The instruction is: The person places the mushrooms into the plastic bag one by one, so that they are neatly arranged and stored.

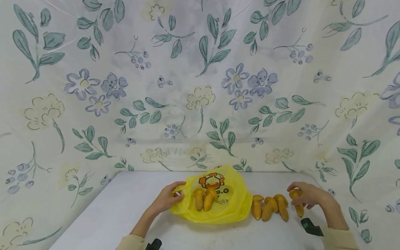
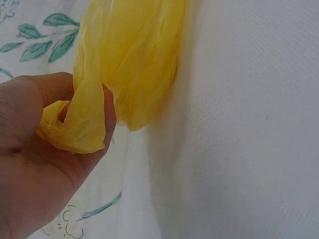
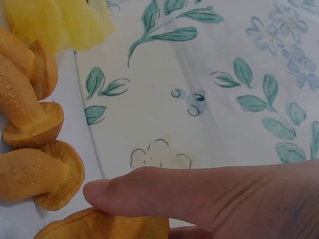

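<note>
A yellow plastic bag (image 1: 237,205) with a printed cartoon lies on the white table. My left hand (image 1: 168,198) pinches its left edge between thumb and fingers; the left wrist view shows the gathered plastic (image 2: 87,117) in that grip. Two brown-orange mushrooms (image 1: 210,199) lie side by side at the bag. Right of the bag, three more mushrooms (image 1: 268,208) lie in a row. At the row's right end my right hand (image 1: 307,194) grips another mushroom (image 1: 299,208), thumb on top in the right wrist view, where its lower part is cut off.
The white table (image 1: 106,215) reaches back to a floral cloth (image 1: 200,114) hanging behind it and along both sides. Dark wrist devices (image 1: 311,227) sit by the sleeves.
</note>
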The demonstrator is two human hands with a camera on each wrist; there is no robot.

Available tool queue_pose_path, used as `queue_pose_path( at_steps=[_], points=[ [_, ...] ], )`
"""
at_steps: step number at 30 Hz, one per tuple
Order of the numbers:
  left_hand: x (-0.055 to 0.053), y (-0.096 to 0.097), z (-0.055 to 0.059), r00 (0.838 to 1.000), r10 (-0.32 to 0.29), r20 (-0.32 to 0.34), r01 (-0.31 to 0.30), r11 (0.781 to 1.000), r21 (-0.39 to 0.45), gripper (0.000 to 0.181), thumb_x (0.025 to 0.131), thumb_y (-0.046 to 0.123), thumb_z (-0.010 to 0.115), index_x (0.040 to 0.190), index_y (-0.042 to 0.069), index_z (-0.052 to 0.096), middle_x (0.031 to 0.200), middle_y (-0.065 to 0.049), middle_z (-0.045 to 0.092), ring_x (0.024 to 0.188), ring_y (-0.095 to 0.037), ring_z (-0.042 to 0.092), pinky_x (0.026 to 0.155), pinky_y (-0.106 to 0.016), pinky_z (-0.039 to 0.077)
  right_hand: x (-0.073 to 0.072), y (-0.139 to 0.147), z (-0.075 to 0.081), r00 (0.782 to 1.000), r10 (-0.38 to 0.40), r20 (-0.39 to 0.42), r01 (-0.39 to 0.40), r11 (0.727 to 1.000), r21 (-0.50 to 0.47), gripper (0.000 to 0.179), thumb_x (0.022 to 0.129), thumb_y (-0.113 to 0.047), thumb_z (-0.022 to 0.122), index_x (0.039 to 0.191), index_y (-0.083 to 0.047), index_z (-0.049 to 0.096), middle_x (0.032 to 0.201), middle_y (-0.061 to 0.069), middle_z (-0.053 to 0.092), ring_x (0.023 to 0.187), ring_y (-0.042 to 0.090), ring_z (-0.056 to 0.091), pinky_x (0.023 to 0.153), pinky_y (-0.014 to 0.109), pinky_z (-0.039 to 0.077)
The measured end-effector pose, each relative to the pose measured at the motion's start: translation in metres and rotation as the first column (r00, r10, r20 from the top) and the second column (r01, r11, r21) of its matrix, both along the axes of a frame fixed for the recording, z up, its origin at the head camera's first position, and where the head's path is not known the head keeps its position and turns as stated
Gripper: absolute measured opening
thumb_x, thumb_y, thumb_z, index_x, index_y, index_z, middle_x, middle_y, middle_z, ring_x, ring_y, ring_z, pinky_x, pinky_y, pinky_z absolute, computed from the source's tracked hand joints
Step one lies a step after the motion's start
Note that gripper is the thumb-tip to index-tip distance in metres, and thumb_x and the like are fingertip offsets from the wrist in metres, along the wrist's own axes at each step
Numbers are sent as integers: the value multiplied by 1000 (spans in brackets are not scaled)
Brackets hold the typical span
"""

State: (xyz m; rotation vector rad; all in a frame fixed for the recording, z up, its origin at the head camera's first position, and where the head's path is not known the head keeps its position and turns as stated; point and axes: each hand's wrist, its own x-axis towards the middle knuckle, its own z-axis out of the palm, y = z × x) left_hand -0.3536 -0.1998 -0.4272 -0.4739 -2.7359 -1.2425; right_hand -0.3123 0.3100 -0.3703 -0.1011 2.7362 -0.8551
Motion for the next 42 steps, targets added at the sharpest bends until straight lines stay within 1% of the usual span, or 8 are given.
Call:
queue_pose_path(
  at_steps=[5,12,19,27,34,38,42],
  points=[
    [-1,1,2,1000,7,-4,-7,1000,-6,47,86,3,68,132,11,60,132,-13,60,88,-16,57,77,-26,51,0,-1,3,1000,8,4,-8,1000,1,49,85,-16,72,128,-2,53,105,12,60,79,21,61,72,41,57],
    [-3,1,7,1000,5,-24,-6,1000,-11,47,87,3,68,132,11,60,132,-13,61,89,-16,57,79,-26,51,-2,-7,8,999,23,-23,-23,999,29,49,85,-16,73,128,-2,53,109,13,60,80,20,61,73,41,58],
    [-2,-1,8,999,30,-17,-31,999,-13,47,87,4,68,133,13,60,133,-12,61,89,-16,57,78,-25,51,-2,-11,10,999,34,-41,-33,999,42,49,85,-16,73,128,-3,54,109,13,60,80,20,61,73,40,58],
    [-3,-4,8,998,-38,-54,37,999,-19,48,86,3,67,133,7,58,129,-16,62,89,-16,58,76,-23,50,2,-10,9,997,57,-48,-57,998,-3,46,85,-14,71,127,-4,54,108,13,59,79,21,60,71,40,57],
    [-2,-4,8,997,-44,-67,43,999,-19,47,87,3,67,133,7,58,129,-16,62,89,-16,58,75,-22,50,5,-13,9,995,58,-82,-59,998,-16,45,85,-13,71,126,-4,55,111,14,60,79,21,59,71,39,57],
    [0,-3,7,997,-49,-57,48,999,-17,47,87,2,67,133,5,58,128,-17,62,88,-16,58,74,-21,50,5,-13,6,991,57,-124,-60,998,-15,45,84,-12,72,125,-4,55,109,14,61,81,20,59,69,38,57],
    [1,-3,8,997,-48,-58,46,999,-23,47,87,2,67,133,5,58,128,-17,62,88,-17,58,75,-21,50,3,-17,2,983,55,-174,-56,998,-2,44,84,-12,73,124,-6,58,114,16,62,83,20,59,68,36,56]
  ],
)
